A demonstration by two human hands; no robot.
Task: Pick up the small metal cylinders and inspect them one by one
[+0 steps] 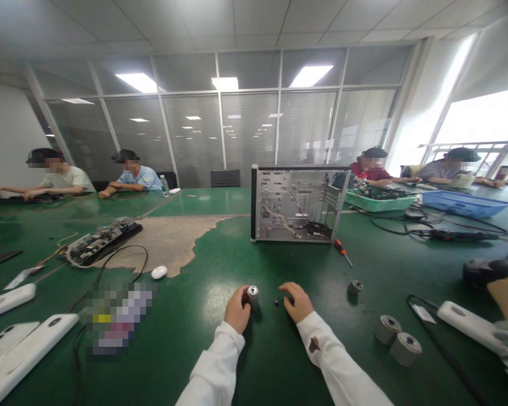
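Observation:
My left hand [237, 309] has its fingers and thumb around a small silver metal cylinder [253, 297], which looks like a small motor standing on end on the green table. My right hand [297, 303] is to the right of it, fingers loosely curved and apart, with nothing in them. Between the two hands lies a tiny dark piece [276, 303], too small to name. Further right a similar small cylinder [355, 287] rests on the table. Nearer to me are two larger metal cylinders, one [388, 329] just behind the other [406, 349].
An open computer case [298, 206] stands ahead, a red-handled screwdriver [342, 252] beside it. Green [379, 202] and blue [465, 203] baskets sit at right near cables. A circuit board assembly [104, 241], white power strips [29, 361] and a white oval object [159, 273] lie left. Other people sit around.

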